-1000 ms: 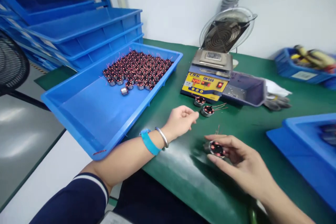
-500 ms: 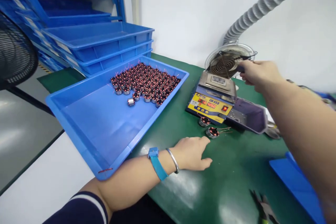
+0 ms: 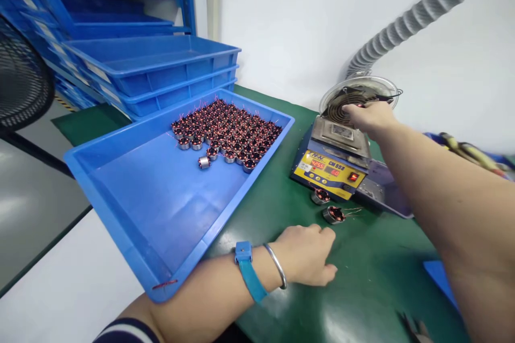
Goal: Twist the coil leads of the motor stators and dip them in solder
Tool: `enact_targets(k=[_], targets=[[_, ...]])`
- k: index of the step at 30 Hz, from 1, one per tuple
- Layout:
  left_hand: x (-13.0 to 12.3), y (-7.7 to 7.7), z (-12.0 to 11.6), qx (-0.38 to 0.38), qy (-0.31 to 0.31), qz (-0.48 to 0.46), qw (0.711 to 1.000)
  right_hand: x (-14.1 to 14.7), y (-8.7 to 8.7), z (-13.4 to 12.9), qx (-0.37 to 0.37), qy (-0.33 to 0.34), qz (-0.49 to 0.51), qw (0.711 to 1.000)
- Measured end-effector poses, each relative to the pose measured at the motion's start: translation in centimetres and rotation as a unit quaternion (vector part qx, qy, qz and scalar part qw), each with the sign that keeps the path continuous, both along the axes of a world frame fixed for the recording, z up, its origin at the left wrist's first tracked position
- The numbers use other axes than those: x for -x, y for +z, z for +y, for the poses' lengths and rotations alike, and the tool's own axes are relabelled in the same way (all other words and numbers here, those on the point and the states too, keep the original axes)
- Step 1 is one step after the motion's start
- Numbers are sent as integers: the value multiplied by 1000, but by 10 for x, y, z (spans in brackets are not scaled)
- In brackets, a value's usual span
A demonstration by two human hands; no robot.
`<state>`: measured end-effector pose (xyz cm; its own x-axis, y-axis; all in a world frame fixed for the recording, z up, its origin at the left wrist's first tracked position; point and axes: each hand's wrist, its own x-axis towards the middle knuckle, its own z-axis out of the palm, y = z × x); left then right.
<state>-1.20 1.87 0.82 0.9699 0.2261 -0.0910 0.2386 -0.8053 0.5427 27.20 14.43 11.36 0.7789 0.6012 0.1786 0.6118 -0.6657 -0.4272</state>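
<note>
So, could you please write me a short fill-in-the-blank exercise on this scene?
1. The hand stretched over the machine is the person's ____ hand.
2. On the green table, between the machine and the left hand, there are ____ copper-wound parts.
3. The machine's front panel is mostly ____ in colour.
4. Many more such parts crowd one end of the open tray, whose colour is ____.

Missing words: right; two; yellow; blue.
</note>
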Motion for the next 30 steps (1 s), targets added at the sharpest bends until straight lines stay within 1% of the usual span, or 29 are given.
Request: enact_targets(k=[6,12,16,21,23,27,30], targets=[[1,-1,-1,-11,3,-2,1000,6,-1,-1,25,-6,-3,1000],[0,-1,0,-2,4,-1,1000,13,2,-4,28,-11,9,1000],[-1,-2,1,10,4,-2,1000,16,7,-6,12,-19,17,1000],[-1,0,1,7,3,3,1000,12,14,-10,-18,-20,28,999],[-1,0,1,9,4,6,1000,10,12,-11,-22,-16,31,999],[-1,0,2,15,8,-1,1000,7,3,-11,-29,-5,39,999],[0,-1,3,25,8,-6,1000,4,-2,-11,-50,4,50,997]])
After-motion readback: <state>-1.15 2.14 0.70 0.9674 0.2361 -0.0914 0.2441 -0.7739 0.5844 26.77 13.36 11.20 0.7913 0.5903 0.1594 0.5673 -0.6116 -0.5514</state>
